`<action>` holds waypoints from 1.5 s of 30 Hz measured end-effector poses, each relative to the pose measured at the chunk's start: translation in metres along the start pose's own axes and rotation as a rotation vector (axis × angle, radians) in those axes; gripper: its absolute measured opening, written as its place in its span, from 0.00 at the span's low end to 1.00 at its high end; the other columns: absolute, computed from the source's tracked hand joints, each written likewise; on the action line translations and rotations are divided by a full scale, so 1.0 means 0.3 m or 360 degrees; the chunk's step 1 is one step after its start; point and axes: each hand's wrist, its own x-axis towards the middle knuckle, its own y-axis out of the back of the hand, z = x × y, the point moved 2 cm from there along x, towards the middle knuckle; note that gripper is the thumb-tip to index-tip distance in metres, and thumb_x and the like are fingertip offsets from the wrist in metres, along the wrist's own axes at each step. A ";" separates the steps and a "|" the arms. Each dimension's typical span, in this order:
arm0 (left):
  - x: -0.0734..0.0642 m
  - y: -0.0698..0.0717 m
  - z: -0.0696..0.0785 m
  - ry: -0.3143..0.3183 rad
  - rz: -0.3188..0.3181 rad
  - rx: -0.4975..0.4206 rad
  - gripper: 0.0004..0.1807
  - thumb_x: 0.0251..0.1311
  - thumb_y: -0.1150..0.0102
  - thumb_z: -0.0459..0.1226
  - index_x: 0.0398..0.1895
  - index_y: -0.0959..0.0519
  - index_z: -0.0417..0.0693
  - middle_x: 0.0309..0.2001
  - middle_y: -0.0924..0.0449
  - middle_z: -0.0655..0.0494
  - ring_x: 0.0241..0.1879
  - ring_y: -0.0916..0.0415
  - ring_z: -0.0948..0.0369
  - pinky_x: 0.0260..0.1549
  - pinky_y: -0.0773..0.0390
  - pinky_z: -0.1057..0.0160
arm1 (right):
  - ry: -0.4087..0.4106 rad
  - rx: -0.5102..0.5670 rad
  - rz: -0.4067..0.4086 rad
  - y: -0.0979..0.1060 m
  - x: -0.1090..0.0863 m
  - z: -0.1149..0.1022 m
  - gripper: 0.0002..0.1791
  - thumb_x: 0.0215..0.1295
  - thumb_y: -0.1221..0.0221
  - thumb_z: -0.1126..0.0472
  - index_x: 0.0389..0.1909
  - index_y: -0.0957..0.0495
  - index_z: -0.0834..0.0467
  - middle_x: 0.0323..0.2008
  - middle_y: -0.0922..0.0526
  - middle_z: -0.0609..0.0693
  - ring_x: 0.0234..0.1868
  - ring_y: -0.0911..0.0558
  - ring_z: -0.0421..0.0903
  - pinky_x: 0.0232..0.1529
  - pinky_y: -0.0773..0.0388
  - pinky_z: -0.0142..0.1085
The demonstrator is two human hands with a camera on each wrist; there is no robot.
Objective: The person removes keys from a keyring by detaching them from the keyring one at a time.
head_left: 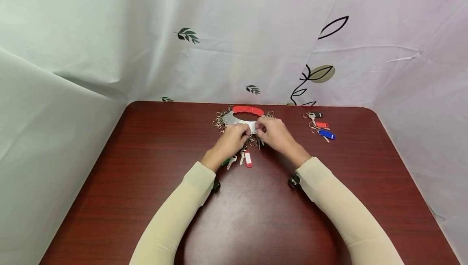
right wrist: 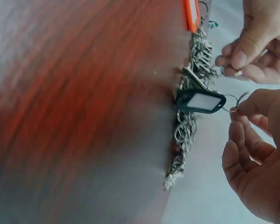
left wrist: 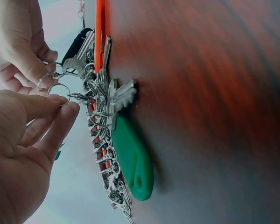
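A silver metal key holder plate (head_left: 234, 120) with a red handle (head_left: 248, 110) lies toward the back of the table, many small rings along its edge. My left hand (head_left: 234, 137) pinches one of its metal rings (left wrist: 59, 94) between thumb and finger. Close beside it, my right hand (head_left: 274, 133) pinches a key ring (right wrist: 242, 99) that carries a dark key tag (right wrist: 203, 101) with a white label, and a key. Below the hands hang a red tag (head_left: 248, 158), its key (head_left: 242, 157) and a green tag (left wrist: 133, 158) with another key.
On the table's right side lie three keys on rings with a black tag (head_left: 318, 114), a red tag (head_left: 321, 124) and a blue tag (head_left: 327, 135). White cloth (head_left: 234, 45) with leaf prints hangs behind the dark red wooden table (head_left: 234, 224).
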 end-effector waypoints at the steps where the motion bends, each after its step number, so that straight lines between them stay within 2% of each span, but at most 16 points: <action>1: 0.000 0.000 0.001 0.0000 -0.0007 -0.0006 0.05 0.62 0.37 0.25 0.32 0.19 0.42 0.33 0.17 0.51 0.38 0.19 0.56 0.42 0.18 0.58 | 0.0006 0.0006 0.0008 0.008 -0.002 0.003 0.04 0.61 0.38 0.69 0.35 0.18 0.58 0.32 0.15 0.50 0.34 0.17 0.46 0.38 0.18 0.40; 5: 0.000 -0.002 0.003 0.0007 -0.0040 -0.0014 0.06 0.61 0.38 0.24 0.32 0.19 0.42 0.34 0.16 0.50 0.39 0.19 0.56 0.44 0.18 0.58 | 0.0054 0.0043 0.0066 0.046 -0.014 0.019 0.04 0.63 0.38 0.68 0.36 0.17 0.58 0.35 0.14 0.51 0.36 0.15 0.47 0.40 0.16 0.41; 10: 0.001 -0.008 0.007 0.0009 -0.0106 0.0002 0.06 0.61 0.38 0.25 0.32 0.19 0.43 0.34 0.16 0.51 0.38 0.20 0.57 0.43 0.18 0.59 | 0.0103 0.0082 0.0203 0.104 -0.043 0.057 0.04 0.64 0.37 0.68 0.37 0.17 0.58 0.36 0.13 0.52 0.36 0.16 0.47 0.40 0.17 0.42; 15: 0.002 -0.013 0.011 0.0007 -0.0167 0.0045 0.06 0.63 0.36 0.26 0.31 0.19 0.44 0.33 0.16 0.54 0.36 0.20 0.59 0.40 0.18 0.61 | 0.0058 0.0045 0.0357 0.168 -0.082 0.120 0.04 0.65 0.37 0.68 0.37 0.17 0.57 0.34 0.14 0.51 0.33 0.19 0.46 0.37 0.23 0.41; 20: 0.000 -0.004 0.010 0.0010 -0.0186 0.0034 0.05 0.62 0.36 0.26 0.31 0.19 0.43 0.32 0.17 0.53 0.36 0.21 0.59 0.39 0.19 0.60 | -0.0010 0.0019 0.0429 0.233 -0.123 0.186 0.04 0.65 0.37 0.69 0.37 0.18 0.57 0.34 0.14 0.51 0.33 0.19 0.46 0.38 0.25 0.38; 27: -0.017 0.034 0.001 0.0045 -0.0212 0.0024 0.05 0.64 0.34 0.30 0.33 0.21 0.45 0.34 0.17 0.54 0.37 0.22 0.58 0.41 0.20 0.59 | -0.0178 0.0054 0.0409 0.299 -0.188 0.280 0.05 0.67 0.39 0.70 0.38 0.18 0.57 0.34 0.12 0.50 0.32 0.19 0.39 0.33 0.29 0.22; 31: -0.036 0.055 -0.009 0.0048 -0.0203 0.0062 0.05 0.64 0.34 0.30 0.32 0.21 0.47 0.34 0.18 0.55 0.37 0.22 0.57 0.41 0.19 0.58 | -0.0284 0.0126 0.0382 0.316 -0.218 0.319 0.04 0.68 0.40 0.69 0.38 0.18 0.58 0.34 0.10 0.53 0.30 0.20 0.30 0.28 0.29 0.20; 36: -0.066 0.080 -0.022 0.0055 -0.0204 0.0102 0.06 0.64 0.35 0.29 0.31 0.21 0.47 0.32 0.20 0.55 0.34 0.24 0.58 0.38 0.21 0.60 | -0.0355 0.0194 0.0370 0.323 -0.247 0.352 0.03 0.69 0.41 0.69 0.40 0.19 0.59 0.34 0.10 0.56 0.30 0.21 0.23 0.28 0.29 0.20; 40: -0.096 0.108 -0.037 0.0056 -0.0196 0.0114 0.06 0.64 0.35 0.29 0.30 0.22 0.47 0.31 0.21 0.56 0.32 0.25 0.60 0.36 0.21 0.61 | -0.0437 0.0291 0.0370 0.324 -0.264 0.376 0.04 0.70 0.41 0.67 0.41 0.19 0.61 0.34 0.11 0.54 0.29 0.20 0.24 0.26 0.28 0.22; 45: -0.132 0.151 -0.065 0.0067 -0.0171 0.0170 0.08 0.63 0.34 0.30 0.30 0.22 0.48 0.29 0.21 0.57 0.31 0.26 0.60 0.34 0.21 0.61 | -0.0541 0.0409 0.0333 0.328 -0.286 0.406 0.06 0.72 0.42 0.64 0.43 0.20 0.62 0.31 0.15 0.39 0.29 0.19 0.33 0.24 0.27 0.25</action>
